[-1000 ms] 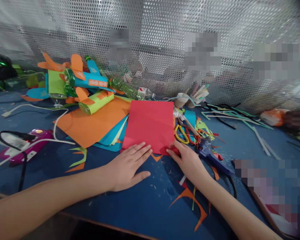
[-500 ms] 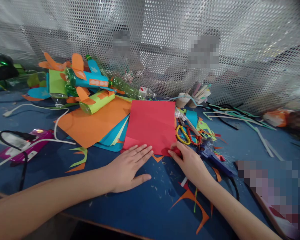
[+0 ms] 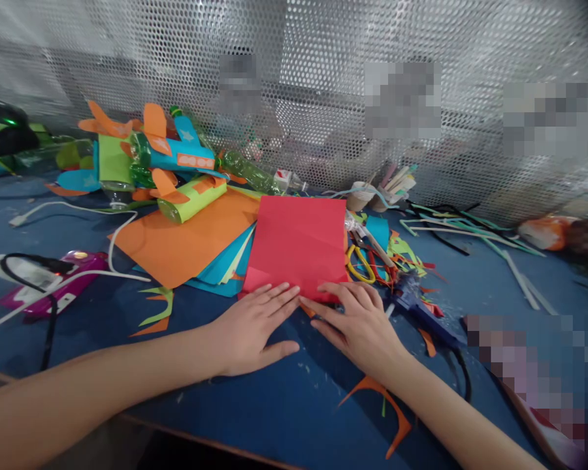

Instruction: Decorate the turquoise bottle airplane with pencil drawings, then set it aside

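A sheet of red paper (image 3: pixel 301 238) lies in front of me, its near edge folded up in a narrow band. My left hand (image 3: pixel 257 326) rests flat on the left part of that near edge, fingers stretched and thumb apart. On the right part of the same edge lies my right hand (image 3: pixel 355 320), fingers spread, the tips close to those of the left. Orange paper (image 3: pixel 191 238) and blue paper (image 3: pixel 215 277) sit to the left of the red sheet. Yellow-handled scissors (image 3: pixel 360 264) lie at its right side.
Bottle planes trimmed with coloured paper (image 3: pixel 191 153) stand back left. A purple power strip (image 3: pixel 53 287) with cables lies left. At right are a blue glue gun (image 3: pixel 421 307), paper scraps (image 3: pixel 396 418) and a cup of sticks (image 3: pixel 396 186). Perforated metal (image 3: pixel 313 78) closes off the back.
My right hand has moved left along the near edge of the red paper, and its fingers have opened from a pinch into a spread. The left hand stays in place.
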Motion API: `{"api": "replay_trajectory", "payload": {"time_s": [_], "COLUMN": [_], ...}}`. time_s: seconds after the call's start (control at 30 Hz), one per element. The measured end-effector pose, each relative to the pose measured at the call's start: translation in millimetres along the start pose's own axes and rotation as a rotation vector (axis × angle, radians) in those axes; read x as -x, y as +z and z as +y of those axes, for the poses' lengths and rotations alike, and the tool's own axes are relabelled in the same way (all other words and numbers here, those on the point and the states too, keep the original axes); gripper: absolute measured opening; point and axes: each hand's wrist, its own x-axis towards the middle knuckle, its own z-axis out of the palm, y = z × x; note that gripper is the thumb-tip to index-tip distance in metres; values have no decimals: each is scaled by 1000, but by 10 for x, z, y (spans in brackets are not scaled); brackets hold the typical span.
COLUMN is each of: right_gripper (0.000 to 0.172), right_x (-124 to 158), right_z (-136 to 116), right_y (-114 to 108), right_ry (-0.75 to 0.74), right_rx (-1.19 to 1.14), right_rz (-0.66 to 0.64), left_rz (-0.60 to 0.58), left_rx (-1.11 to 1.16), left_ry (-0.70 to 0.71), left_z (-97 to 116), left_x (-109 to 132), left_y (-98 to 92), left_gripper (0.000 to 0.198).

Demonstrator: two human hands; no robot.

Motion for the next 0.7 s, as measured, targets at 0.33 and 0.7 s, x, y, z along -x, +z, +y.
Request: {"api": "replay_trajectory", "payload": {"time_s": [0.33, 0.7], "right_gripper": [22, 29], "right_x": [26, 42], "right_z": [37, 157], "right_y": [-67, -199], "right_ry": [64, 106], "right_rx": [-1, 17], "right_rz": [27, -21], "left_rz": [-38, 14], "left_rx": [-30, -300], "left_ry": [-12, -223], "left_z": [5, 228], "left_x": [-8, 33], "left_y": [-37, -110], "left_gripper": [69, 70]}}
